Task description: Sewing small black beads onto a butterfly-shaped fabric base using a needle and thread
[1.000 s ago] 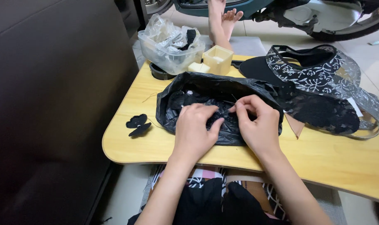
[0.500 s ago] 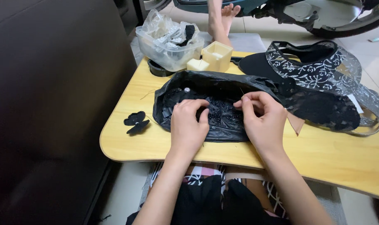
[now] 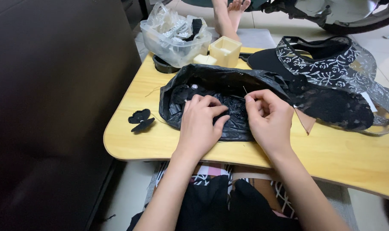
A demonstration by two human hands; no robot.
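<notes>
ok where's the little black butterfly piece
In the head view the butterfly lies on the wooden table's left side, just left of the black bag and apart from the left hand.

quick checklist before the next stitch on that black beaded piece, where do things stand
1. Needle pinched in right hand fingers: ok.
2. Left hand pressing the black beaded piece flat: ok.
3. Black plastic bag under the work, lying on the wooden lap table: ok.
4. Thread path to the needle: cannot tell, too fine.
5. Black fabric flower apart from the hands, left of the bag: ok.
6. Clear plastic tub of supplies upright at the table's far edge: ok.
</notes>
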